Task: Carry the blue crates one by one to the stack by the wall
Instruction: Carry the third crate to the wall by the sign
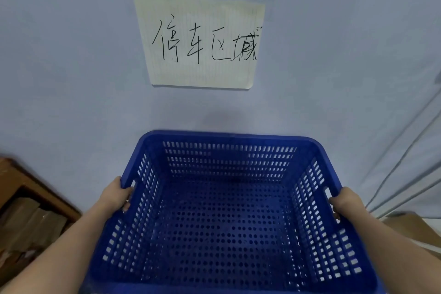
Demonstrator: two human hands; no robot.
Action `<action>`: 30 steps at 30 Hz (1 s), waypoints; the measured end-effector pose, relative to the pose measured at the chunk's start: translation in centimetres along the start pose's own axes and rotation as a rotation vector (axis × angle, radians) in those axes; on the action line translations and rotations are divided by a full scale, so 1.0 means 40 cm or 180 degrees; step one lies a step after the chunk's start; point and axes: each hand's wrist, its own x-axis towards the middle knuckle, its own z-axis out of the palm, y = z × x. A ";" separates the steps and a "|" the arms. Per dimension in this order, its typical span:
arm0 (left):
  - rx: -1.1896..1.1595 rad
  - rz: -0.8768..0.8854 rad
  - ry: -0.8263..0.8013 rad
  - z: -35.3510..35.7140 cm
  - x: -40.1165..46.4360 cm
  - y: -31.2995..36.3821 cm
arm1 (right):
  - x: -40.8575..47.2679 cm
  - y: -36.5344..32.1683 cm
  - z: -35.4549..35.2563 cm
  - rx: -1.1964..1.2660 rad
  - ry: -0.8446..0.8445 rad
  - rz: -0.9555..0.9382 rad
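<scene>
Far left: wooden shelf with brown cardboard inside. Left hand gripping the left rim of the blue crate, fingers curled at the handle slot. Crate empty, perforated, held close to the pale wall, below a paper sign with handwritten characters. Right hand clasping the right rim, fingers wrapped under. Cardboard box lower right.
</scene>
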 end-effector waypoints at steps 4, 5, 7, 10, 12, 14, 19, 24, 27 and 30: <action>0.0030 -0.0052 -0.0079 -0.002 -0.004 0.011 | -0.011 0.003 -0.020 0.0018 -0.0126 0.0000; 0.0055 -0.0057 -0.0077 -0.001 -0.005 0.016 | -0.011 0.006 -0.021 0.0038 -0.0101 -0.0011; 0.0048 -0.0088 -0.0063 0.000 -0.008 0.017 | -0.021 0.009 -0.016 0.0123 -0.0023 -0.0013; -0.0021 -0.0127 -0.0117 0.000 -0.011 0.007 | -0.026 0.014 0.005 0.0195 0.0224 0.0003; -0.0025 -0.0120 -0.0119 0.003 -0.010 0.000 | -0.020 0.011 0.013 0.0259 0.0304 -0.0008; -0.0028 -0.0122 -0.0095 0.007 -0.010 -0.003 | -0.014 -0.001 0.011 0.0313 0.0277 0.0006; -0.0074 -0.0041 0.0015 0.014 0.008 -0.005 | -0.018 -0.013 -0.001 0.0293 0.0318 -0.0045; -0.0089 0.0030 0.0107 0.011 0.022 -0.010 | -0.038 -0.016 0.004 0.0333 0.0394 -0.0018; -0.0062 0.0058 0.0152 0.009 0.018 -0.015 | -0.048 -0.008 0.006 0.0336 0.0450 -0.0018; -0.0022 0.0088 0.0157 0.009 0.005 -0.022 | -0.056 0.003 0.010 0.0363 0.0468 -0.0030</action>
